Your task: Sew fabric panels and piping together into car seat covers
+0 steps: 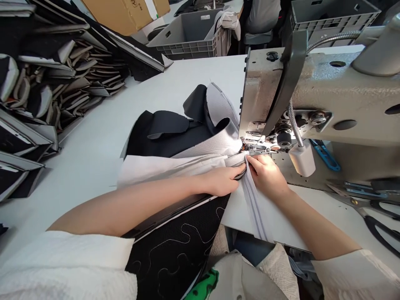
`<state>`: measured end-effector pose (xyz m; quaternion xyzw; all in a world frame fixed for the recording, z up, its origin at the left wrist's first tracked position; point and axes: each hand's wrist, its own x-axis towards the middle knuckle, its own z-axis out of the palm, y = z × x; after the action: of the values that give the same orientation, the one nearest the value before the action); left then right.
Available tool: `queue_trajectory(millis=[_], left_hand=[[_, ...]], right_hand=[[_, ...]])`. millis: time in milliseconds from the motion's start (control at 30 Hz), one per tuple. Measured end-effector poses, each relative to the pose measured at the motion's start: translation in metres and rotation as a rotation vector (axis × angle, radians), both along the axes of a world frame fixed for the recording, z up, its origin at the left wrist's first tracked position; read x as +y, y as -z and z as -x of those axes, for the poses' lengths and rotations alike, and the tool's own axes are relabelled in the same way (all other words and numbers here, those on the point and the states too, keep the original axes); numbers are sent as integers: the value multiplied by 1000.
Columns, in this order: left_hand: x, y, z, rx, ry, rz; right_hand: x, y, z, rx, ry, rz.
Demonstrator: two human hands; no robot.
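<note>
My left hand (222,181) is closed on the edge of a black and grey fabric piece (203,143), its fingertips just in front of the sewing machine's (265,104) presser foot. My right hand (269,174) pinches a white zipper tape (253,200) between thumb and fingers, close to the needle area. From the pinch, the tape hangs down over the table's front edge. The fabric bunches to the left of the machine head, its grey mesh backing turned up. White cloth (162,168) lies along it, behind my left forearm. The needle tip is hard to make out.
Stacked dark padded pieces (78,71) fill the left side. Blue thread snips (326,156) and black-handled scissors (371,216) lie at the right. A lamp (301,159) hangs near my right hand. Grey crates (193,37) and a cardboard box (120,14) stand behind the table.
</note>
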<state>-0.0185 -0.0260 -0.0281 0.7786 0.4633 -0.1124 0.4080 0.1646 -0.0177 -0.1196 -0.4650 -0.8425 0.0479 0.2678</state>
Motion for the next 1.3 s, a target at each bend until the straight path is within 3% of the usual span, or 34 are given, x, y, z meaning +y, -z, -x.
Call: queue_trajectory(millis=[300, 533, 767, 900, 1167, 1300], left_hand=[[26, -4, -13, 41, -5, -79], [8, -22, -7, 247, 84, -83], [1, 7, 4, -80, -23, -166], [5, 11, 2, -210, -79, -197], [27, 12, -15, -184, -112, -218], [32, 8, -20, -81, -56, -257]], right_hand=[[7, -2, -5, 10, 16, 9], [7, 6, -14, 31, 79, -16], [4, 6, -6, 2, -59, -100], [4, 1, -6, -29, -48, -74], [8, -6, -12, -127, 55, -87], [12, -5, -19, -22, -23, -10]])
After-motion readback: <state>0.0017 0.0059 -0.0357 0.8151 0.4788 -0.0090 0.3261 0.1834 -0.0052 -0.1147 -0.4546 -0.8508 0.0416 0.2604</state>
